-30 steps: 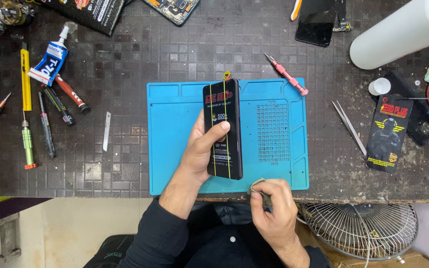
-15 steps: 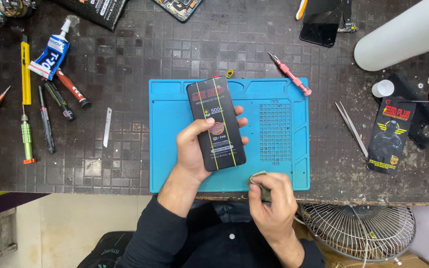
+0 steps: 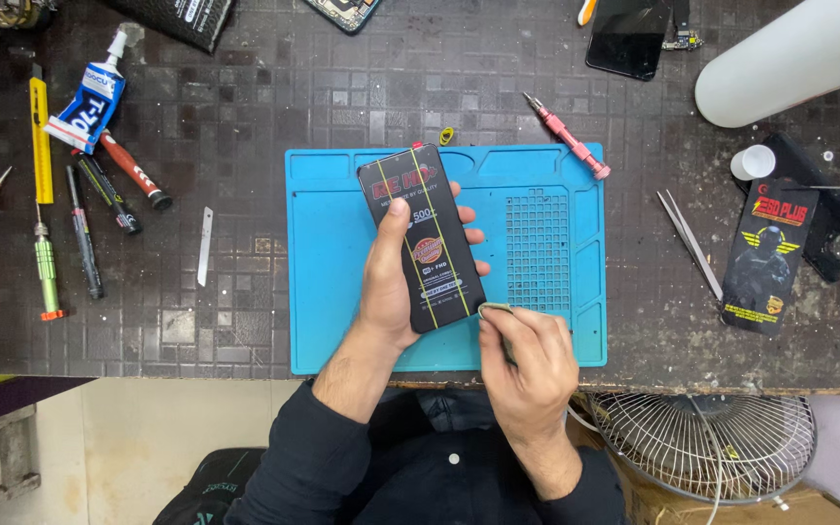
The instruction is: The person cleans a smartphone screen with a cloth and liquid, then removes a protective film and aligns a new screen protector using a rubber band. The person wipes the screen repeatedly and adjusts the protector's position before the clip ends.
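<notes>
My left hand (image 3: 388, 292) grips a black phone screen part (image 3: 422, 236) with printed labels and thin yellow lines, tilted a little to the left above the blue silicone work mat (image 3: 328, 243). The thumb lies across its face. My right hand (image 3: 527, 360) is closed around a small thin tool or pad whose greyish tip (image 3: 495, 310) touches the part's lower right corner. I cannot make out what the small thing is.
Left of the mat lie a glue tube (image 3: 89, 97), screwdrivers (image 3: 80, 243), a yellow cutter (image 3: 40, 141) and a metal blade (image 3: 205, 245). To the right are a pink screwdriver (image 3: 568, 136), tweezers (image 3: 690, 243), a black packet (image 3: 766, 255), a white roll (image 3: 789, 58). A wire fan guard (image 3: 702, 437) sits below the table edge.
The left hand lifted the black part off the mat and tilted it. The right hand rose from the mat's front edge to the part's lower right corner.
</notes>
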